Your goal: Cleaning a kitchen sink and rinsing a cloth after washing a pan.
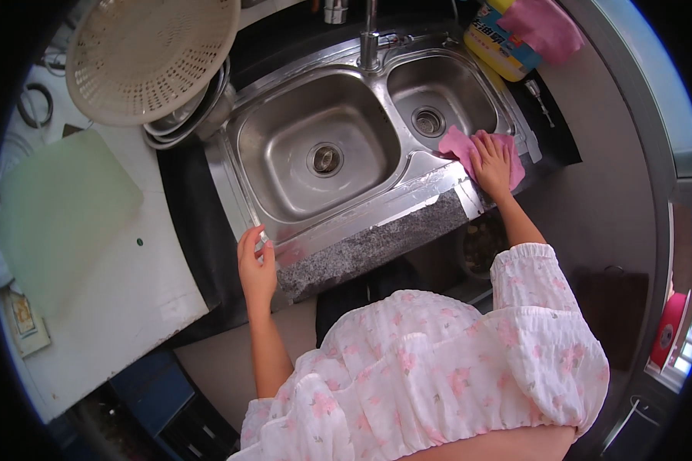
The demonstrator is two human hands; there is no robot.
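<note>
My right hand [492, 164] presses flat on a pink cloth [516, 167] at the front right of a stainless steel double sink [317, 227], just before the small basin [441, 78]. The cloth is bunched under the palm, partly hidden by the hand. At the sink's front left corner is my left hand [256, 262], thumb and forefinger close together. A small pale bit shows between those fingertips; whether it is held or part of the sink edge is unclear. Both drains show, and the large basin [288, 138] looks wet. Worn grey speckled covering [375, 245] runs along the front edge.
A faucet [369, 49] rises behind the basins. A beige plastic colander [150, 57] sits over metal bowls [213, 109] at left, near a pale green board [69, 213] on the white counter [150, 276]. A yellow cleaner bottle [496, 46] carries another pink cloth [542, 29].
</note>
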